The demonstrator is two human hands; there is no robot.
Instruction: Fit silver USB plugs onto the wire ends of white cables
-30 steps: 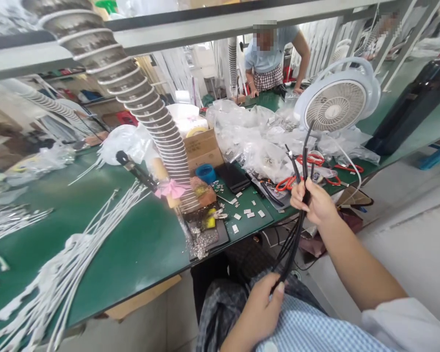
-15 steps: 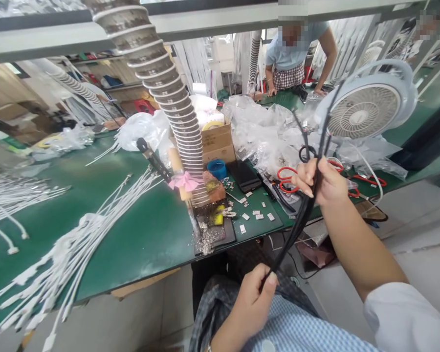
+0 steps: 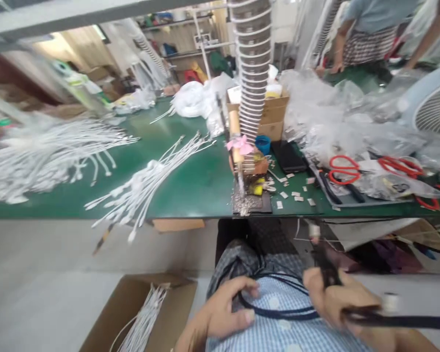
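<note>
Black cables (image 3: 278, 313) hang in a loose loop in front of the blue checked clothing on my lap. My right hand (image 3: 342, 296) is closed around the gathered cables at the right side of the loop. A cable end with a pale connector (image 3: 314, 230) sticks up from that hand, blurred, and another black length runs off to the right. At the loop's left side is my left hand (image 3: 229, 305), thumb and fingers apart, with the cable passing through the gap between them.
The green table (image 3: 190, 195) carries white cables (image 3: 150, 178), a ribbed hose (image 3: 254, 73), small connectors, a black phone (image 3: 288, 156), red-handled scissors (image 3: 344, 168), plastic bags (image 3: 326, 112) and a fan (image 3: 436, 107). A cardboard box (image 3: 183, 298) with white cables stands below. Another person is opposite.
The view has swung left and down. My right hand has come down to lap height with the black cables, which now form a loop. My left hand has loosened its grip.
</note>
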